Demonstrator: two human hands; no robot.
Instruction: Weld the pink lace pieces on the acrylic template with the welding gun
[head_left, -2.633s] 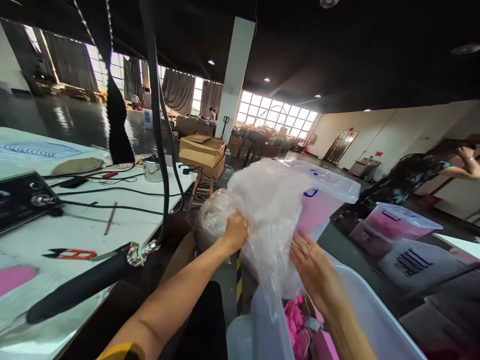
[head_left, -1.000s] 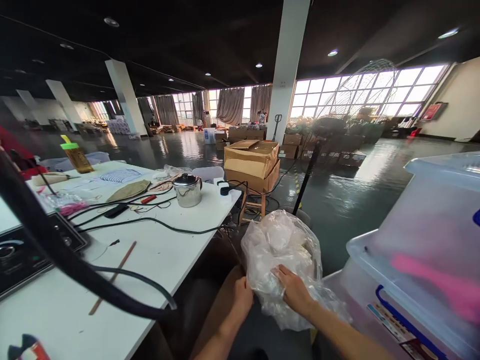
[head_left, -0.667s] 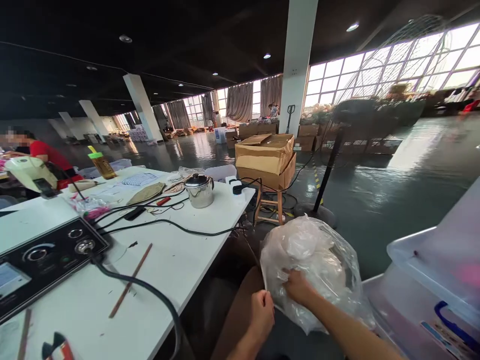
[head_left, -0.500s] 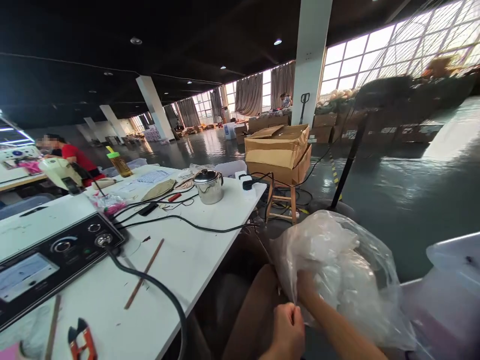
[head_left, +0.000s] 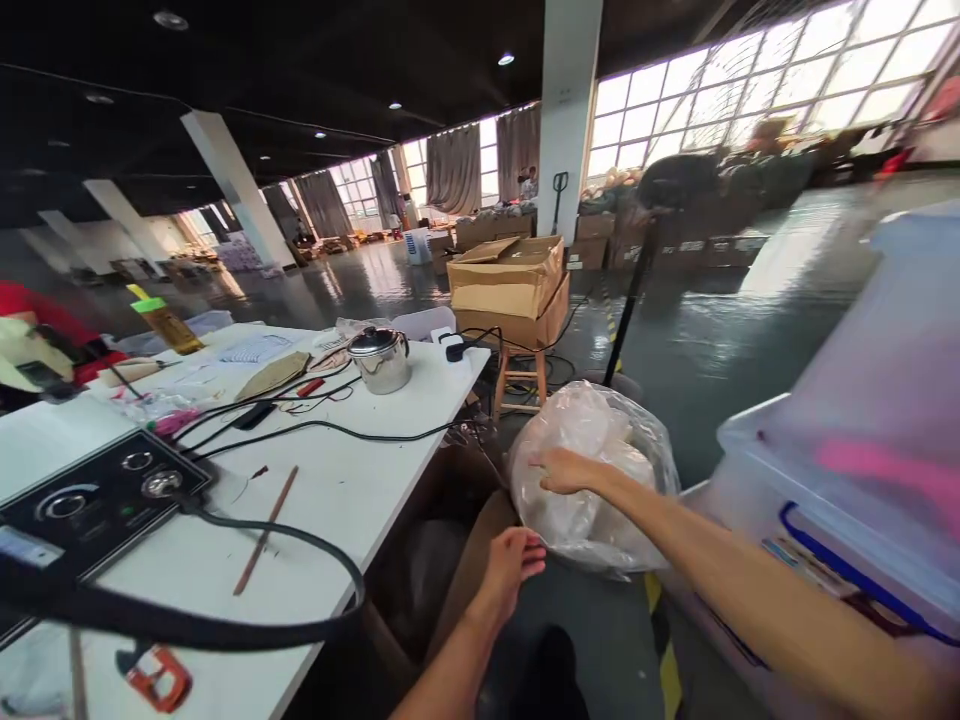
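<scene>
And the right hand [head_left: 568, 471] is out from inside the clear plastic bag [head_left: 592, 450], where it was a moment ago, now over the bag's left part! The bag sits low between the white table [head_left: 360, 470] and the lidded plastic bin [head_left: 757, 470], short of the wooden stool [head_left: 541, 385]. It lies right under the right hand and just beyond the left hand [head_left: 516, 560], whose fingertips are at its near edge. Right hand loosely open, index finger pointing left, the others bent, nothing seen in it; contact with the film, can't tell. Left hand half curled, palm side turned in; whether it pinches the rim, can't tell. The right forearm slants in from the lower right, across the bag; the left one rises from below, wrist bent toward the bag.
</scene>
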